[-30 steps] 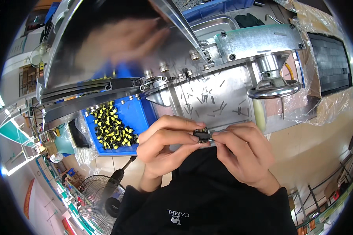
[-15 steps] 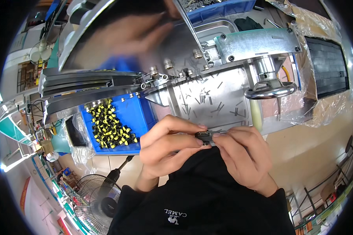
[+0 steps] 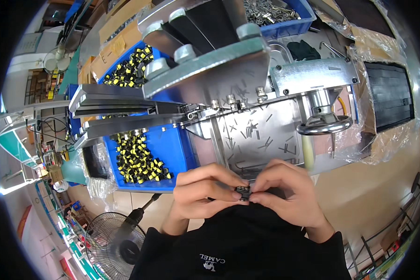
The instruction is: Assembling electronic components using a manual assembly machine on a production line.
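Observation:
My left hand [image 3: 201, 193] and my right hand [image 3: 284, 193] meet close to my chest, fingertips pinching one small black component [image 3: 243, 191] between them. Just above the hands stands a metal press-like machine [image 3: 247, 84] with a flat steel plate [image 3: 259, 135] strewn with several short black pins. To the left of the plate a blue bin [image 3: 175, 151] holds many small yellow-and-black parts [image 3: 137, 161]. My dark sleeves cover both wrists.
A second blue bin [image 3: 128, 70] of yellow-and-black parts sits farther back left. A blue tray of metal pieces [image 3: 277, 11] is at the top. A round metal handwheel [image 3: 324, 123] juts out on the right. A black tray [image 3: 387, 95] lies in plastic wrap. A floor fan [image 3: 114, 242] stands lower left.
The view has shifted, so the machine's top bracket looms larger. A blurred hand seen earlier at the top is gone. My hands keep pinching the small black component.

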{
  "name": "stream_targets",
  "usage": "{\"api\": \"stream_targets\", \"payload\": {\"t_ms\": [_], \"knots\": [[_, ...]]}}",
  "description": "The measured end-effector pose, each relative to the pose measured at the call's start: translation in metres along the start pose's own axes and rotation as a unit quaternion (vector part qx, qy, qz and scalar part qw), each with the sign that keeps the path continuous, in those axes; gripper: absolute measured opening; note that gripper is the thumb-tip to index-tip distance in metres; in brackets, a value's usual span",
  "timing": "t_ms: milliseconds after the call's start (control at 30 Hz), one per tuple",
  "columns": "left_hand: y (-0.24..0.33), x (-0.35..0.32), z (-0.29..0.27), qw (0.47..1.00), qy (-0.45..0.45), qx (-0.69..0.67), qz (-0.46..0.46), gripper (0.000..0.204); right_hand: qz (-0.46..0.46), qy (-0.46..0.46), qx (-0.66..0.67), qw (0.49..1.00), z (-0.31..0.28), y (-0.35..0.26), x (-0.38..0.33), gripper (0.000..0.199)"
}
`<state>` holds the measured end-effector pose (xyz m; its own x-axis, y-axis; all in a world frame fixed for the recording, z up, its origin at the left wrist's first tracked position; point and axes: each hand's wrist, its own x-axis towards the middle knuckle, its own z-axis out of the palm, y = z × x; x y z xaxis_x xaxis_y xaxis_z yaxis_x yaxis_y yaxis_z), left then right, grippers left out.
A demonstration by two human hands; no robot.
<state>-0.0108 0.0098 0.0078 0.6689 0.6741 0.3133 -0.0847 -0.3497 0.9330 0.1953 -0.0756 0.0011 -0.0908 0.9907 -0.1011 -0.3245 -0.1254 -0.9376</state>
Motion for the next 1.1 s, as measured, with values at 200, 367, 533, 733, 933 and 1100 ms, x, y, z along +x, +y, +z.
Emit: {"api": "stream_targets", "payload": {"t_ms": [200,367,533,733,933,1100], "knots": [[-0.017,-0.038,-0.034,0.994,0.06,-0.006,-0.086,0.029,0.012,-0.045,-0.1,0.994,0.025,-0.007,0.038,0.025],[-0.033,-0.061,-0.047,0.949,0.235,-0.101,-0.185,0.027,-0.008,-0.082,-0.017,0.996,0.043,-0.024,0.076,0.041],[-0.071,-0.128,-0.069,0.934,0.213,-0.005,-0.286,0.031,-0.132,-0.066,-0.048,0.988,0.069,0.001,0.105,0.032],[-0.08,-0.128,-0.072,0.918,0.239,-0.034,-0.315,0.032,-0.115,-0.03,-0.086,0.989,0.068,-0.001,0.108,0.017],[-0.074,-0.118,-0.07,0.917,0.231,0.02,-0.325,0.035,-0.119,0.0,-0.126,0.985,0.066,0.0,0.11,0.012],[-0.065,-0.11,-0.068,0.917,0.223,0.064,-0.326,0.037,-0.121,-0.01,-0.053,0.991,0.058,-0.009,0.101,0.03]]}}
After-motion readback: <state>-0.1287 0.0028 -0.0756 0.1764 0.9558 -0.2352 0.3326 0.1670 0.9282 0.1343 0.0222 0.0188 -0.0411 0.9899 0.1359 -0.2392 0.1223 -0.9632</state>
